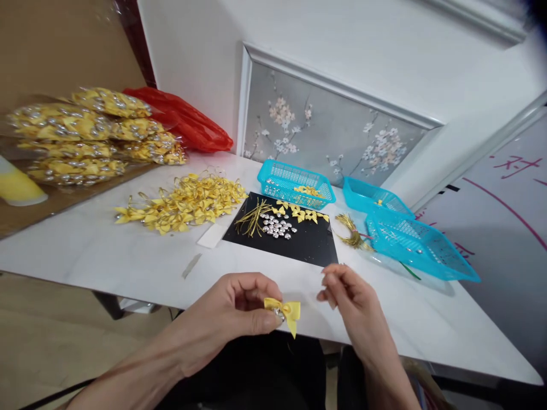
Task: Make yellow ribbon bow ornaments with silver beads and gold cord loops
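Observation:
Near the table's front edge, my left hand (250, 307) pinches a yellow ribbon bow (290, 311) between thumb and fingers. A shiny silver bead (278, 314) shows against the bow, close to my thumb tip. To the right, my right hand (348, 293) is raised apart from the bow, its thumb and fingertips drawn together. Whatever may be between those fingertips is too small to make out. Beyond both hands lies a black mat (294, 249) holding loose silver beads (278, 228), gold twist ties (255, 218) and several yellow bows (304, 213).
A heap of yellow bows with ties (188, 205) covers the table's left part. Blue baskets (294, 196) stand at the back and right, beside a gold tie bundle (352, 236). Bagged bows (85, 131) and a red plastic bag (188, 122) are at far left.

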`<state>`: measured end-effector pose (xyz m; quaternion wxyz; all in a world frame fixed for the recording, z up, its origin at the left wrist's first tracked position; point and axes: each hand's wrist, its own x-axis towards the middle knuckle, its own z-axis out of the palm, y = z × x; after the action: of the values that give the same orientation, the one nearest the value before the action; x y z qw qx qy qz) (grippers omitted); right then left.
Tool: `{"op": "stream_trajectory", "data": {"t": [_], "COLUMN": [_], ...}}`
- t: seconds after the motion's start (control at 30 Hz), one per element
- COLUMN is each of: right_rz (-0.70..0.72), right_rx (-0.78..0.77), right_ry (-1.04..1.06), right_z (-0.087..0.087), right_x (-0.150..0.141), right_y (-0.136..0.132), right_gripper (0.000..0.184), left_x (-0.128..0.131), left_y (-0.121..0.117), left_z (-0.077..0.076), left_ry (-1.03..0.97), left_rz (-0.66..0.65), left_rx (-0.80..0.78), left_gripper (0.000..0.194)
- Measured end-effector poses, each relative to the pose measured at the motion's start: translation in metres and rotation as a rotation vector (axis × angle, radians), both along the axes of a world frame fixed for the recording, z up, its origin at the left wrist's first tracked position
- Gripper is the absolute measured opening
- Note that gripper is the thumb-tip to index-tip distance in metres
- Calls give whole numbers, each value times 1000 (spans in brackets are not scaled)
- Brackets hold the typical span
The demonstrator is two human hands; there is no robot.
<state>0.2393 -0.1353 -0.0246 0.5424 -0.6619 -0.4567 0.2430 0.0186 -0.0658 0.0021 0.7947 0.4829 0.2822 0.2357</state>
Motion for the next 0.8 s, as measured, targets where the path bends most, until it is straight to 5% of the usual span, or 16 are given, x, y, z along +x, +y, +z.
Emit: {"op": "stream_trajectory", "data": {"t": [0.1, 0.17, 0.27, 0.4, 0.8], "right_rz": [323, 410, 394, 327, 212], "right_rx": [-106, -127, -90, -28, 151], "right_ry": [127, 152, 89, 68, -36], "right_z": [21, 29, 31, 23, -4], "right_x": [-29, -44, -56, -60, -74], "right_y": [-15, -20, -20, -18, -15], "right_gripper": [34, 31, 28, 29, 26], "left_x": [0, 0, 0, -3, 5], "left_y": [1, 1, 0, 1, -2], "left_z": [0, 2, 3, 1, 1], "left_ry": [54, 49, -5, -98, -22], "left_rz": [31, 9, -38, -88, 139], "left_rx": [50, 74, 55, -37, 20], "left_gripper": [26, 21, 16, 37, 17]}}
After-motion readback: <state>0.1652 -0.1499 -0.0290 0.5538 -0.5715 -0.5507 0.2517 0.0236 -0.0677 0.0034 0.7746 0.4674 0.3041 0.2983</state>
